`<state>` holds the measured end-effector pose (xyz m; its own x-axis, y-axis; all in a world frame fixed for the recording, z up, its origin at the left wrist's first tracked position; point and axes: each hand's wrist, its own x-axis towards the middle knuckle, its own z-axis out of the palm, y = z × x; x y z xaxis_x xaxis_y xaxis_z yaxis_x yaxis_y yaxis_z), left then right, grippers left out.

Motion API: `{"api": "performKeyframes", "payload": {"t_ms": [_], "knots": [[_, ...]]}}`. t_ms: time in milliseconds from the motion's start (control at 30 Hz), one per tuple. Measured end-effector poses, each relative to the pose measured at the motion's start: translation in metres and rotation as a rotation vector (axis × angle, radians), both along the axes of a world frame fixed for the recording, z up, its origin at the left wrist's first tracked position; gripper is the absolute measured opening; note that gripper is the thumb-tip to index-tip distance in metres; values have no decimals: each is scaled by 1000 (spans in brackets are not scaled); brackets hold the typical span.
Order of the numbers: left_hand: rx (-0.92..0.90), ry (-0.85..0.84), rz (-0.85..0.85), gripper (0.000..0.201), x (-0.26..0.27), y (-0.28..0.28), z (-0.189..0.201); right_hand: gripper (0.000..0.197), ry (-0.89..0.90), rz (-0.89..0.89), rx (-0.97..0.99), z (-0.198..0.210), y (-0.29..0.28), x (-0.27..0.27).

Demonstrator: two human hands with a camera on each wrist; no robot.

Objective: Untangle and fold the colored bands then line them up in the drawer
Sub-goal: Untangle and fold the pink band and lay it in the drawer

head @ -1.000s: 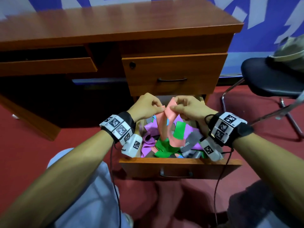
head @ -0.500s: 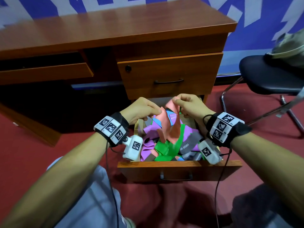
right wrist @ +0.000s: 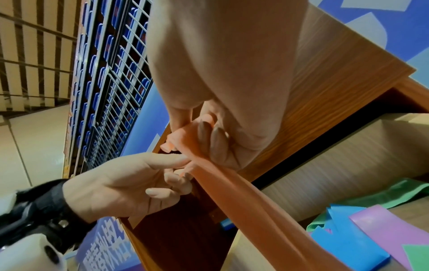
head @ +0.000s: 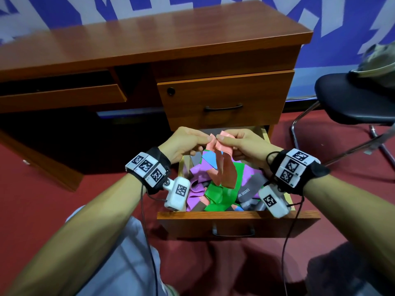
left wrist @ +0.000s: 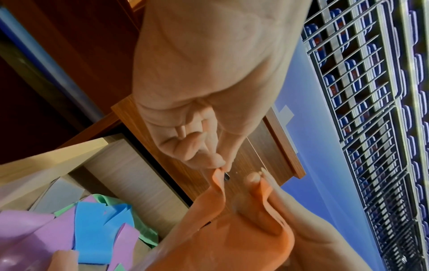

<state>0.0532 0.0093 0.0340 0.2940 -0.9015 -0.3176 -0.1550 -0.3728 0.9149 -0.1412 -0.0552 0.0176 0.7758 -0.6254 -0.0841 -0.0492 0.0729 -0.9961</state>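
wrists: black straps (head: 159, 161), white blocks with black square codes | under each: white camera pod (head: 177, 193), one code, thin black cable trailing | forearms bare | legs: light grey-blue trousers (head: 128, 253)

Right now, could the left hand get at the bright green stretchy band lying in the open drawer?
Probably yes, once freed: the left hand pinches the salmon-pink rubber band, and the bright green stretchy band lies uncovered just below in the open wooden drawer.
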Motion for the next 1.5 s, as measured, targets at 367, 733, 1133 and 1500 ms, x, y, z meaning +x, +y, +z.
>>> {"api": "performKeyframes", "payload": {"t_ms": [367,733,1133,1500], "knots": [[15,-18,-37,7,-2,1,0,9,76,-19,-24,-13,-3,7],[37,26,-94,12,1,-1,-3,13,24,-95,-59,-18,-8,10],[41,193,-82,16,1,0,-2,8,53,-100,-47,-17,-8,10],[2,23,-47,13,1,-1,-2,20,36,-113,-70,-20,-9,10]]}}
